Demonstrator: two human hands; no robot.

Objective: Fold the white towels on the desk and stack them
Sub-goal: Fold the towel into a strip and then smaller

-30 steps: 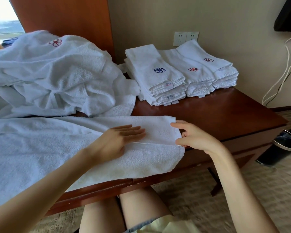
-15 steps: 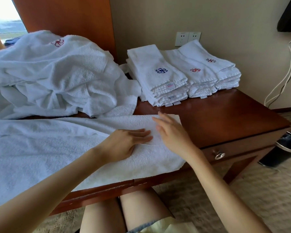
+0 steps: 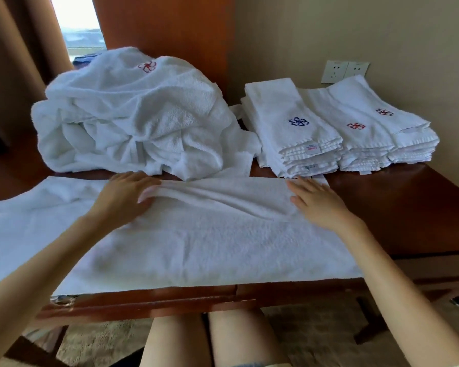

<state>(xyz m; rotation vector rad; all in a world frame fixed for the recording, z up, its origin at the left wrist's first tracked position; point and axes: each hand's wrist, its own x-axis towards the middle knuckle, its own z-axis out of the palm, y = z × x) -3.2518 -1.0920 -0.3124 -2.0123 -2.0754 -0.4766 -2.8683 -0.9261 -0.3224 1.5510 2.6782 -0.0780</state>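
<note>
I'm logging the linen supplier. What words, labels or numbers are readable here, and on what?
Nothing reads clearly.
Red-printed tag on top of the left folded stack: too blurred.
Grey-printed tag lower in that stack: too blurred.
Embroidered emblems: flower-like marks, no letters.

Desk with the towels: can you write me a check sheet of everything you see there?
Surface: wooden desk, dark and shiny.
Job's things: flat towel spread along the front; loose heap behind it; folded stacks at the back right.
Clutter: nothing seen.
Grips: left hand curls its fingers on a bunched ridge of the flat towel; right hand lies flat near its right end.
Cables: nothing seen.
Surroundings: wall sockets above the stacks; window at the back left; carpet below.
</note>
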